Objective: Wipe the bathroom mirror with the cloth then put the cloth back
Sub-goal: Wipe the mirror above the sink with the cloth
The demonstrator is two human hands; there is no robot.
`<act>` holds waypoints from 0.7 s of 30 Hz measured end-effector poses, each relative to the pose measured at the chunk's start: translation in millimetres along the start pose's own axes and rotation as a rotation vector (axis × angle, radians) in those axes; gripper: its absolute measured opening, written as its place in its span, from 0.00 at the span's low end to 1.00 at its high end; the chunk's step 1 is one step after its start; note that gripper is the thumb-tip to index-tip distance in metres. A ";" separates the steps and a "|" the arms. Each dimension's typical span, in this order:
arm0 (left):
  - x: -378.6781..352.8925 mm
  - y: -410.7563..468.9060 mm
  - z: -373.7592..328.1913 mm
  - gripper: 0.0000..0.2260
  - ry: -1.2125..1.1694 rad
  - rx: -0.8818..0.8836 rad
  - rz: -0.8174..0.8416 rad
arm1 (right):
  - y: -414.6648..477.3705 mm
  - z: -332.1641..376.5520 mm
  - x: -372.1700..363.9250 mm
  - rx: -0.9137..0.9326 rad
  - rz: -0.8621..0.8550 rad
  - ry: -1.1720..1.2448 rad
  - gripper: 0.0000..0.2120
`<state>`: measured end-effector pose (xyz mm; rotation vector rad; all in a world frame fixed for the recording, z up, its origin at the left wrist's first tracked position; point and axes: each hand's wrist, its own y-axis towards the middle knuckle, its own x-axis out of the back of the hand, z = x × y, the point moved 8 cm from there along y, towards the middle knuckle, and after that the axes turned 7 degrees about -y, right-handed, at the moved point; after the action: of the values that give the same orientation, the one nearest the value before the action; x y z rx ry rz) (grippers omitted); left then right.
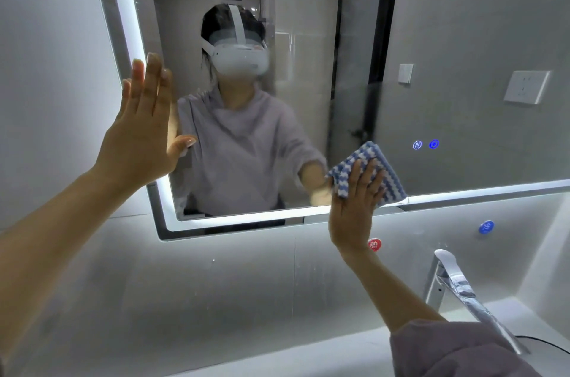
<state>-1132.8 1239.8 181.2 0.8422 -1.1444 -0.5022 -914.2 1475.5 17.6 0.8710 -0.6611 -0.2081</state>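
A large wall mirror (462, 37) with a lit white border fills the upper view. My right hand (354, 207) presses a blue-and-white striped cloth (384, 171) flat against the glass near the mirror's lower edge, fingers spread over the cloth. My left hand (145, 126) rests flat and open on the mirror's left side, by the lit border, holding nothing. The mirror reflects a person in a grey top wearing a white headset.
A chrome faucet (462, 287) juts out at the lower right over a white counter (339, 349). A red sticker (374, 244) and a blue sticker (486, 227) sit on the wall under the mirror. Two blue touch icons (425, 144) glow on the glass.
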 end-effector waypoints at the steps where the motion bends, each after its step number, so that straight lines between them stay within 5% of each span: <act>1: 0.3 0.0 0.1 0.41 -0.002 0.000 -0.001 | -6.6 10.1 -3.8 0.018 0.003 0.010 0.28; 11: 1.9 0.3 0.1 0.42 -0.002 0.017 0.022 | -85.8 125.1 -48.9 0.523 0.181 -0.008 0.29; 21: 0.5 -0.4 1.6 0.42 -0.002 0.022 0.031 | -69.4 96.1 -34.2 0.578 0.126 -0.052 0.25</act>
<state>-1134.0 1238.6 181.5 0.8418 -1.1645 -0.4663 -993.7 1384.3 -6.5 1.3741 -0.8394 0.0822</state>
